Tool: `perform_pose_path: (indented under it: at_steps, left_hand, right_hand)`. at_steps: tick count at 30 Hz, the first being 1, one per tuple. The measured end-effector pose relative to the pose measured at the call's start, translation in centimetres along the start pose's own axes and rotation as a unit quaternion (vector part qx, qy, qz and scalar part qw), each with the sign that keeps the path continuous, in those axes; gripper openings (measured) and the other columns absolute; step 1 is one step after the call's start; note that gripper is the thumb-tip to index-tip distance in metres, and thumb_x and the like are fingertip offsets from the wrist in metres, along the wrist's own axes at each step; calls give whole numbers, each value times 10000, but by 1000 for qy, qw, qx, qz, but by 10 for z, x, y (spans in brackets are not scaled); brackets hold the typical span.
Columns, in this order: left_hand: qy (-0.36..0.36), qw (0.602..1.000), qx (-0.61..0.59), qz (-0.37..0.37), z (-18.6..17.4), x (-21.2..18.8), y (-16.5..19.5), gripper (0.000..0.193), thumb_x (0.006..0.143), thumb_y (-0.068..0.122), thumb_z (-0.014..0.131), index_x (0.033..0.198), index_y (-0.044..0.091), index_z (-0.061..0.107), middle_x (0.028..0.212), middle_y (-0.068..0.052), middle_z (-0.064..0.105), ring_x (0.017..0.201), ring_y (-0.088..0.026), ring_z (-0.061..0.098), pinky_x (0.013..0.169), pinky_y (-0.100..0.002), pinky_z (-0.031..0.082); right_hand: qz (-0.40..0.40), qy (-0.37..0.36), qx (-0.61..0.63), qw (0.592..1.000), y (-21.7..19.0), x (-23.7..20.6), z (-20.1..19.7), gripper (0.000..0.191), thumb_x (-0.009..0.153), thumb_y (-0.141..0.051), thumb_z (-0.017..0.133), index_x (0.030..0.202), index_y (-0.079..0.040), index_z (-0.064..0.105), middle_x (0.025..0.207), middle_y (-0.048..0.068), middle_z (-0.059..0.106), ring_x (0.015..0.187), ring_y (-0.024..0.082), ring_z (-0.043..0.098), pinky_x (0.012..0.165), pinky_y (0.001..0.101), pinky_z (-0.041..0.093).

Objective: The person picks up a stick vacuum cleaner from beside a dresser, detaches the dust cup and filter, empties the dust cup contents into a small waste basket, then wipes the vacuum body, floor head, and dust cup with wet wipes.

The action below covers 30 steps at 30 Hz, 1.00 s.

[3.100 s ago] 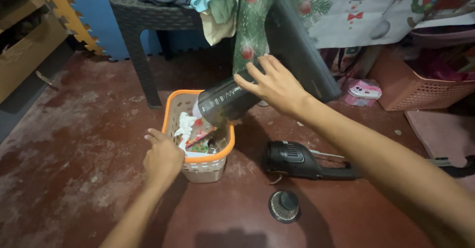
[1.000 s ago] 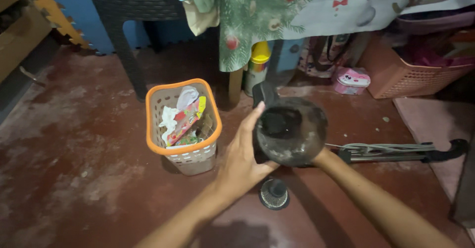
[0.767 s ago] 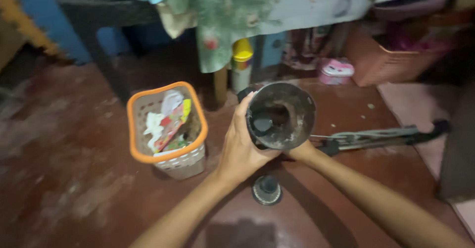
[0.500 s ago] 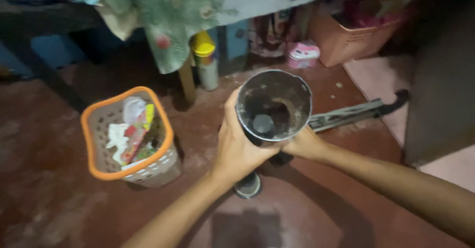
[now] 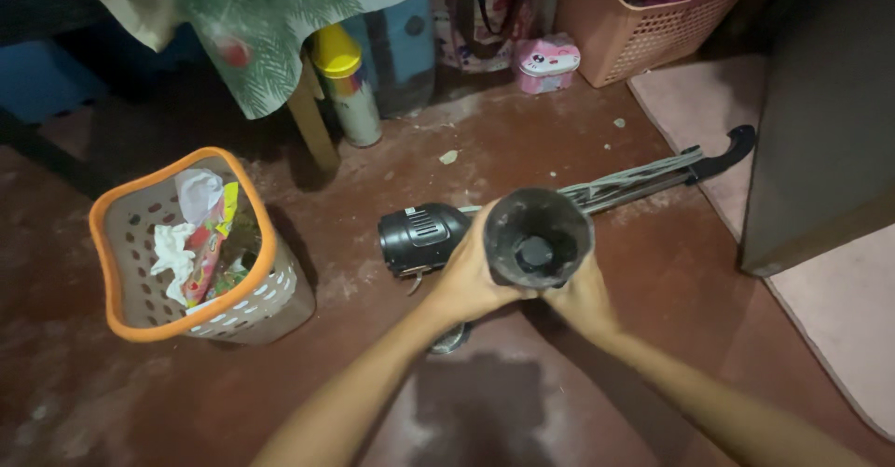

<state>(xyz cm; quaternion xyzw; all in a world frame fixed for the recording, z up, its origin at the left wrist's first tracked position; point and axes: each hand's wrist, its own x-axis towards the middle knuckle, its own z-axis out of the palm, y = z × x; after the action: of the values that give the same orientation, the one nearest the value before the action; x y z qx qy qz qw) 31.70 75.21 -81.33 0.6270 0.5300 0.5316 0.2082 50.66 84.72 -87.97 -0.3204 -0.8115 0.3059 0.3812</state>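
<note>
We hold the dark dust cup (image 5: 538,239) in both hands above the red floor (image 5: 653,271), its open mouth turned up at us. Our left hand (image 5: 466,276) is wrapped closed around its side; our right hand (image 5: 580,295) is curled against it from below — both gripping. The cup looks emptied inside. The wastebasket (image 5: 191,253), orange-rimmed, stands well to the left with scraps in it. The black vacuum body (image 5: 421,239) lies just behind the cup, unattached — refitting seems left.

Red floor (image 5: 653,271), orange basket (image 5: 140,309), black vacuum (image 5: 419,236), pink mat (image 5: 839,318)
</note>
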Motion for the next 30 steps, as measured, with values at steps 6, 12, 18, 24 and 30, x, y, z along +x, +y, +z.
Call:
perform_pose_path:
  at_steps: [6,12,18,24,30]
  left_hand:
    - [-5,999,-26,-35,-9,-19,-14,1348,543,247,1006,1591,37,185,1492,-174,548,1410,-326,541,1175,-421,415]
    - [-48,996,-32,-73,-22,-30,-10,1276,587,249,997,1577,52,216,1479,-201,557,1402,-354,555,1171,-434,415]
    - [2,991,-49,-125,-4,-23,-15,1271,604,276,979,1575,69,186,1495,-227,434,1424,-370,447,1170,-449,399]
    - [39,990,0,-138,-2,-2,-44,1269,627,205,945,1565,67,101,1525,-262,387,1457,-383,390,1208,-434,311]
    - [39,976,-36,-213,-19,10,-66,1325,665,181,868,1628,77,-37,1580,-251,374,1489,-367,400,1217,-400,319]
  right_hand:
    - [41,-27,17,999,-8,-6,12,891,732,-152,836,1471,0,361,1359,236,546,1285,379,566,1016,435,469]
    - [94,-80,-7,992,-27,-26,9,877,646,-176,918,1391,-52,472,1335,171,587,1265,344,584,1014,426,470]
    - [68,-3,19,997,-20,-39,47,939,623,-181,945,1363,-11,393,1274,216,506,1204,391,539,1022,457,442]
    - [125,-21,46,991,-6,-38,64,960,755,-55,840,1501,-3,238,1392,221,368,1298,343,449,1041,436,446]
    - [240,-66,156,956,-18,-42,68,930,781,52,741,1538,-70,215,1492,123,336,1345,257,428,1033,356,504]
